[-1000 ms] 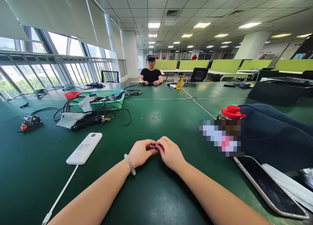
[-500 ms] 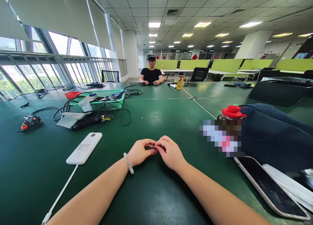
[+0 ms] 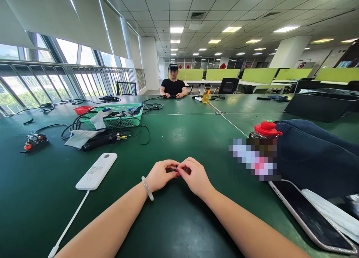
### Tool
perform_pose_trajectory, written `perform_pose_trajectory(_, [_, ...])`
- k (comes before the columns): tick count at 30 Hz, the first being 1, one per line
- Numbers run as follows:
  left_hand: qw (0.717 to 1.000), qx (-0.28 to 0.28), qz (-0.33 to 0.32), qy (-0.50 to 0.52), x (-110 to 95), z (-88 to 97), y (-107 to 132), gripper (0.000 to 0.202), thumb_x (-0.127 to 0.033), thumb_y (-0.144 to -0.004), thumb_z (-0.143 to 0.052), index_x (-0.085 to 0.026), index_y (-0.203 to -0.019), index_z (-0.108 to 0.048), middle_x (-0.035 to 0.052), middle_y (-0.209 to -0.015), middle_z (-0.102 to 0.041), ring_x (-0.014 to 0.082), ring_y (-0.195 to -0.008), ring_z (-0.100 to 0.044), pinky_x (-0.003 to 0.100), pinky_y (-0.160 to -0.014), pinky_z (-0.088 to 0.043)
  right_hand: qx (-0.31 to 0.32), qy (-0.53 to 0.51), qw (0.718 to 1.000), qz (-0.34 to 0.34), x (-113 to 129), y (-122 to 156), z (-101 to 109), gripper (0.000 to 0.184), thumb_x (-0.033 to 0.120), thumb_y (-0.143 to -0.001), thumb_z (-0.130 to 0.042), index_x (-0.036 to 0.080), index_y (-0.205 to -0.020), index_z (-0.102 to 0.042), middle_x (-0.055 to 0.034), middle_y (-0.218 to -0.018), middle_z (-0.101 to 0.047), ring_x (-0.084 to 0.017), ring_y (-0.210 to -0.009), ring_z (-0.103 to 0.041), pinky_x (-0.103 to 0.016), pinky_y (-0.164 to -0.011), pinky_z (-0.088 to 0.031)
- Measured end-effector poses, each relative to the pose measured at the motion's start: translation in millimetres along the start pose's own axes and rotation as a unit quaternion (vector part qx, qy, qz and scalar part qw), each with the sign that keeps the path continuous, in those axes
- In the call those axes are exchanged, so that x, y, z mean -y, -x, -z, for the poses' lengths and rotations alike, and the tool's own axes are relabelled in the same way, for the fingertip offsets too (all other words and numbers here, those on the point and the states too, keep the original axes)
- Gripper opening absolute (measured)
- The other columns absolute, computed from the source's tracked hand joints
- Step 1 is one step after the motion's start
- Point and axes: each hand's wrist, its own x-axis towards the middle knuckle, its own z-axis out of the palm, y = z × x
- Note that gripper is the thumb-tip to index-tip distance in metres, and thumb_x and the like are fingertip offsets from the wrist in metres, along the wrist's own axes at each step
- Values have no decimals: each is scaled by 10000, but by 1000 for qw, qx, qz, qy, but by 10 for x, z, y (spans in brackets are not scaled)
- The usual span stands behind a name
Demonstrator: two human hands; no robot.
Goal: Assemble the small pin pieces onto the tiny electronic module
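Observation:
My left hand (image 3: 163,172) and my right hand (image 3: 195,176) meet fingertip to fingertip over the green table (image 3: 179,216). Between their pinched fingers is a small dark object (image 3: 176,168), mostly covered and too small to name. Both hands are closed on it. A pale bangle (image 3: 147,188) circles my left wrist. To the left of my left hand lies a white power bank (image 3: 97,172) with a white cable (image 3: 71,220) plugged into its near end.
At the left stands a green basket (image 3: 123,121) with cables and gloves around it. A red-lidded jar (image 3: 265,129), a dark blue bag (image 3: 316,157) and a phone (image 3: 311,216) lie at the right. A person (image 3: 174,86) sits across the table.
My right fingertips have shifted slightly over the small object, covering a little more of the left thumb tip. The view has tilted very slightly; everything else stays in place.

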Motion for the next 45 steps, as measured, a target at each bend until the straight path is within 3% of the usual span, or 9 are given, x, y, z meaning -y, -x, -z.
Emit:
perform_pose_trajectory(9, [1000, 7, -6, -3, 33, 11, -3, 267, -183, -657, -635, -149, -922, -639, 49, -858, -671, 167, -814, -604, 289, -770, -469, 3, 110, 993, 36, 52, 28, 32, 110, 192, -767, -509, 215, -723, -606, 4, -781, -539, -95, -627, -502, -230, -594, -395])
perform_pose_trajectory(21, [998, 47, -31, -24, 9, 14, 14, 236, -153, -643, -637, -150, -878, -660, 37, -852, -664, 156, -803, -586, 273, -782, -453, -10, 20, 1000, 6, 32, 17, 28, 75, 182, -691, -570, 193, -617, -559, 17, -657, -507, -96, -566, -452, -217, -521, -367])
perform_pose_trajectory(27, [1000, 16, 2, 18, 49, 30, -7, 317, -158, -620, -664, -139, -936, -643, 57, -871, -671, 163, -800, -601, 289, -780, -463, -25, -1, 999, -39, 51, 6, 53, 161, 316, -701, -587, 210, -705, -467, 65, -569, -397, -89, -502, -369, -206, -471, -320])
perform_pose_trajectory(30, [996, -34, 23, 83, 92, 70, -48, 334, -217, -653, -661, -128, -973, -618, 79, -881, -674, 170, -819, -615, 306, -798, -465, -24, -4, 998, -51, 15, -13, 70, 178, 383, -786, -480, 210, -745, -478, 56, -571, -419, -95, -502, -386, -212, -482, -337])
perform_pose_trajectory(33, [985, -107, 36, 129, 158, 125, -97, 356, -272, -664, -663, -125, -982, -602, 95, -916, -674, 179, -880, -613, 325, -851, -447, 18, 75, 995, -60, -79, -29, 66, 188, 329, -831, -407, 213, -767, -540, 23, -651, -512, -112, -578, -469, -229, -547, -372])
perform_pose_trajectory(36, [980, -143, 44, 130, 235, 163, -133, 375, -284, -651, -675, -122, -980, -597, 101, -921, -672, 185, -891, -610, 339, -863, -443, 99, 189, 976, -43, -181, -35, 27, 154, 262, -781, -496, 229, -869, -618, -18, -855, -568, -130, -724, -537, -244, -675, -399])
perform_pose_trajectory(40, [986, -124, 39, 106, 296, 156, -144, 372, -290, -664, -665, -118, -986, -594, 103, -899, -675, 189, -877, -615, 346, -854, -448, 140, 264, 954, -14, -239, -55, -46, 236, 306, -801, -506, 257, -1003, -615, -30, -917, -563, -143, -834, -549, -244, -757, -391])
perform_pose_trajectory(45, [988, -110, 41, 101, 263, 113, -117, 361, -294, -654, -677, -124, -963, -602, 88, -879, -679, 184, -866, -619, 344, -861, -444, 117, 281, 953, 0, -254, -76, -82, 99, 258, -788, -541, 226, -760, -631, -12, -798, -564, -129, -728, -550, -238, -663, -391])
